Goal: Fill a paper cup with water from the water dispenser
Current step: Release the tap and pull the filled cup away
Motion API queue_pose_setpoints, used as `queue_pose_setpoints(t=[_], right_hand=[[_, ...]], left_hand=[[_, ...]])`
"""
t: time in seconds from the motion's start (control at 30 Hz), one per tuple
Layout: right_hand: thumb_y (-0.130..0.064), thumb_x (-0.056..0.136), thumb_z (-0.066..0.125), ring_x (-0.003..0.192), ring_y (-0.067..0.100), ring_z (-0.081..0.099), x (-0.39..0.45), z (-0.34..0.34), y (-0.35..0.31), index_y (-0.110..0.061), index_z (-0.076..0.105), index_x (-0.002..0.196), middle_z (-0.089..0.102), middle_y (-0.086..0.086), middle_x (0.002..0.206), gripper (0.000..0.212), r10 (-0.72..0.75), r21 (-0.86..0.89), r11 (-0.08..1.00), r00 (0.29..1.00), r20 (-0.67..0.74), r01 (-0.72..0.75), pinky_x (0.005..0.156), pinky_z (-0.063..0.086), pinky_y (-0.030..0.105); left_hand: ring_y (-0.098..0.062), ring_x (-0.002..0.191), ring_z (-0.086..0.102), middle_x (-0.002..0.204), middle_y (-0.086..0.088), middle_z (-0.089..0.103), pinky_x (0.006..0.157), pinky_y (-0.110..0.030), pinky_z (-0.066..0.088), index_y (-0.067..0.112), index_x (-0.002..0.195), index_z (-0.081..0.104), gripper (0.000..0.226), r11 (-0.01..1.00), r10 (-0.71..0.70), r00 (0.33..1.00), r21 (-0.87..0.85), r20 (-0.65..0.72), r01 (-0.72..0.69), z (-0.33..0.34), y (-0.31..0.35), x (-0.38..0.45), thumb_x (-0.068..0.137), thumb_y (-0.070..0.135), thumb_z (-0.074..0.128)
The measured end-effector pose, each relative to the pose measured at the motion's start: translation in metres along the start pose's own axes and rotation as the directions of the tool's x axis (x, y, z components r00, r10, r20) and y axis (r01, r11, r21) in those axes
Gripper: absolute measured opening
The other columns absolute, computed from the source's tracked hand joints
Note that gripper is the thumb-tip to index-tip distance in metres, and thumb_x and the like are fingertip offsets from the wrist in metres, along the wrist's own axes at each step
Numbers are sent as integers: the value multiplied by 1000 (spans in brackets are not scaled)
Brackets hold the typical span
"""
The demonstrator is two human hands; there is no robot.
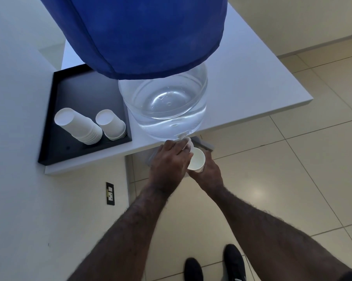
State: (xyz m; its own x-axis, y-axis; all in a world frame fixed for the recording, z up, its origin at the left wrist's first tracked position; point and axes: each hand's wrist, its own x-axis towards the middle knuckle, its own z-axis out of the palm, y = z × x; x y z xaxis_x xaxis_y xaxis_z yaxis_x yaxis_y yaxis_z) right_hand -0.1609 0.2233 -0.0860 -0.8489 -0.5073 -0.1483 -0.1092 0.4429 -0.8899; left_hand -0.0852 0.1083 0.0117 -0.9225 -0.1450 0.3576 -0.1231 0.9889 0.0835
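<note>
A clear water dispenser [165, 104] with a blue cloth cover [134, 33] stands at the front edge of a white table [252, 82]. Its white tap [186, 138] juts over the edge. My left hand [169, 161] grips the tap with its fingers. Just below the tap, my right hand [208, 173] holds a white paper cup [197, 160] upright from underneath. The cup's inside looks pale; I cannot tell how much water it holds.
A black tray [55, 110] on the table's left holds two upside-down stacks of paper cups [78, 126]. A white wall [19, 179] with a black socket plate [110, 193] lies to the left. Beige floor tiles and my black shoes [234, 262] are below.
</note>
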Motion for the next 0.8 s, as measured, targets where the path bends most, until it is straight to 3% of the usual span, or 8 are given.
queue_pose_setpoints(t=[0.23,0.53,0.8], right_hand=[[-30,70,85,102,26,62,-11,-22,19,-24,45,126,66,2,116,69,33,-15,999,997,-68,-34,79,49,31],[-25,64,88,91,15,57,10,-62,-17,-31,42,121,60,-11,103,74,-58,20,998,970,-238,64,75,42,24],[-20,66,88,96,25,62,54,-90,-66,-13,45,123,66,7,110,72,-141,7,988,937,-319,151,80,51,33]], left_hand=[[-27,101,67,121,-9,71,85,-42,58,5,113,71,27,999,-41,998,-10,-40,40,-1,5,-3,92,21,65],[-22,93,74,116,-2,74,76,-37,61,11,105,76,22,978,-164,980,-149,-114,147,4,9,0,92,24,63],[-12,86,73,108,12,76,71,-25,56,25,95,77,13,966,-220,974,-152,-54,210,-7,5,10,85,31,72]])
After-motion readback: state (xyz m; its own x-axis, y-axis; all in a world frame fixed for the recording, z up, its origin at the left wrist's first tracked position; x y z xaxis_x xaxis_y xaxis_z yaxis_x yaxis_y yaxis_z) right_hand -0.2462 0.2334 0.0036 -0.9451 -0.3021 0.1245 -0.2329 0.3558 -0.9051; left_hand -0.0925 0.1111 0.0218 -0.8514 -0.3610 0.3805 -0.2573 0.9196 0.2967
